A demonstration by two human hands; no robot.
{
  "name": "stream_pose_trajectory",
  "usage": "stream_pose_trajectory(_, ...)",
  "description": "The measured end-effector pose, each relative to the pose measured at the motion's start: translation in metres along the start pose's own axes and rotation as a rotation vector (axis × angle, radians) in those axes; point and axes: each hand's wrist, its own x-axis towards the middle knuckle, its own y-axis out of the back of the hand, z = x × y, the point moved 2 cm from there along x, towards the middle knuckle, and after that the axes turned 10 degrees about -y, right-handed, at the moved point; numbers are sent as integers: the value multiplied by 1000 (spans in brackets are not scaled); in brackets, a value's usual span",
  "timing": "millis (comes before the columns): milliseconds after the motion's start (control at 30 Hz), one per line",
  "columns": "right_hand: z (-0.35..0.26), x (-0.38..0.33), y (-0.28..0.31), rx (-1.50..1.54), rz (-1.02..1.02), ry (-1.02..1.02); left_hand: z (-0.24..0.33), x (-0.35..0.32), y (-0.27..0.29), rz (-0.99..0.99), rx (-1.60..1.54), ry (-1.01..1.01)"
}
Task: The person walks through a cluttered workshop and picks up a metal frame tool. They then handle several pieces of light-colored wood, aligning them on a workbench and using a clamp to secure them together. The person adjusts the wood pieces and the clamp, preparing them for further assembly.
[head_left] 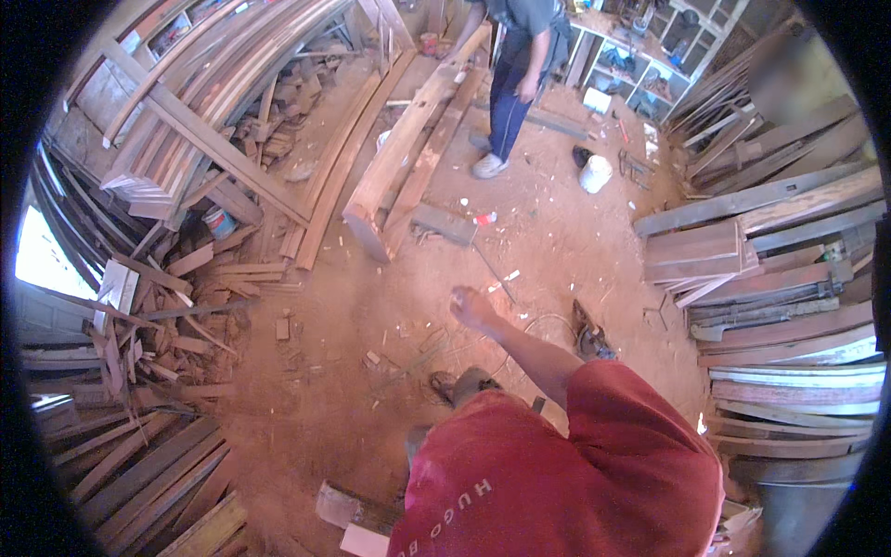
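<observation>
My right hand [473, 308] reaches forward over the dusty floor from a red short sleeve. Its fingers look curled closed. Anything inside them is hidden or too small to make out. My left hand is out of view. Below and beyond the right hand, a thin dark rod [494, 272] lies on the floor, its far end by a short wooden block [444, 224]. Farther off, a thick wooden beam [408, 139] slants away, its near end cut square. To the right of my forearm, a dark power tool [591, 336] rests on the ground.
Another person [520, 84] stands at the beam's far end, one arm beside it. Long boards [345, 158] lie left of the beam. Scrap wood [176, 343] heaps up at left, and stacked planks [789, 316] line the right. A white bucket [596, 174] and a cable [548, 320] are on the floor.
</observation>
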Motion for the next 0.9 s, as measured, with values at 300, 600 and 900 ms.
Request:
stream_pose_trajectory(300, 121, -100, -24, -65, -190, -112, -31, 172, 108, 149, 120, 63)
stream_pose_trajectory(600, 332, -230, -81, -47, -350, -542, -29, 340, 209, 645, 198, 142)
stream_pose_trajectory(900, 60, -30, -32, 286, -228, -824, 34, 430, 180, -246, 344, 128)
